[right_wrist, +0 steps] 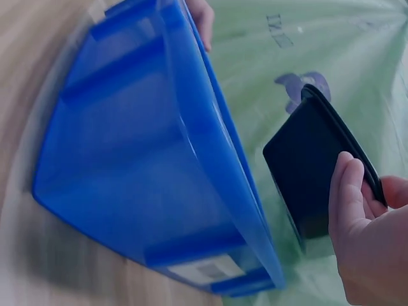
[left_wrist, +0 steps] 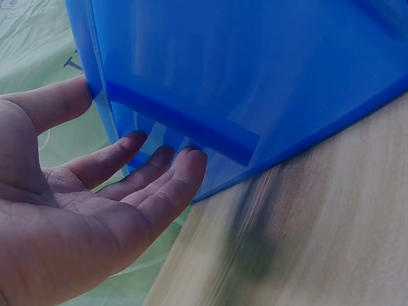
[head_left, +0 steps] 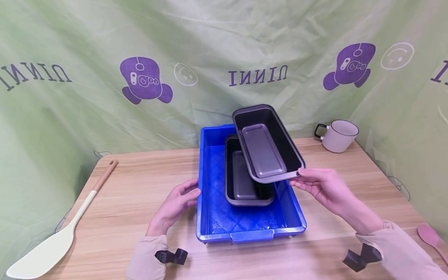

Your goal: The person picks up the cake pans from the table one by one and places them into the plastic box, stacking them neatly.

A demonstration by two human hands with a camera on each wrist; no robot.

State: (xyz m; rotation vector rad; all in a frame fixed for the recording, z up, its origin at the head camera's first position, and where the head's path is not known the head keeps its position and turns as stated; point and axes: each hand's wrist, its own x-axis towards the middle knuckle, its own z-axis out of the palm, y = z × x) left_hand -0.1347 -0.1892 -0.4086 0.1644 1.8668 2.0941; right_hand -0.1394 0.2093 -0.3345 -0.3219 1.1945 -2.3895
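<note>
In the head view my right hand [head_left: 323, 189] pinches the near right corner of a dark loaf pan [head_left: 264, 149], thumb on the rim and fingers beneath. The pan hangs tilted above a blue plastic bin [head_left: 252, 235]. Inside the bin lies a second dark loaf pan [head_left: 244, 182], partly hidden by the raised one. My left hand [head_left: 177, 204] is at the bin's left side. The left wrist view shows that hand [left_wrist: 108, 185] with thumb at the rim and fingertips against the outer wall [left_wrist: 191, 76], fingers gently bent. From the right wrist, the held pan [right_wrist: 312, 159] shows its outer side.
A white mug [head_left: 339, 136] with a dark handle stands at the back right of the wooden table [head_left: 157, 167]. A large cream spatula [head_left: 52, 249] with a wooden handle lies along the left edge. A pink utensil [head_left: 428, 235] lies at the right edge. Green printed cloth surrounds the table.
</note>
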